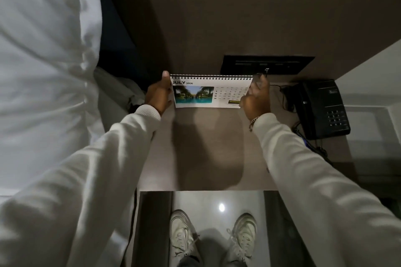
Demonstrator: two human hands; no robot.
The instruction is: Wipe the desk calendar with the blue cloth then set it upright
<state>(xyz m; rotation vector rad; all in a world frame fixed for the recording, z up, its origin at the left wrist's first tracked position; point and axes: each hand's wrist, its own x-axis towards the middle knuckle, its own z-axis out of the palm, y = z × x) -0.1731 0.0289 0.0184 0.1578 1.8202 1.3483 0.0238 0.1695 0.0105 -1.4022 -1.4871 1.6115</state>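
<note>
A white spiral-bound desk calendar (208, 93) showing "JULY 2026" with a pool photo stands upright near the back of a brown bedside table (206, 147), facing me. My left hand (159, 94) grips its left edge, thumb up near the spiral. My right hand (256, 98) grips its right edge and covers part of the date grid. No blue cloth is in view.
A black telephone (323, 108) with its cord lies at the table's right. A black wall panel (267, 64) sits behind the calendar. A bed with white bedding (43, 60) fills the left. My shoes (212, 236) stand on a glossy floor below the table's front edge.
</note>
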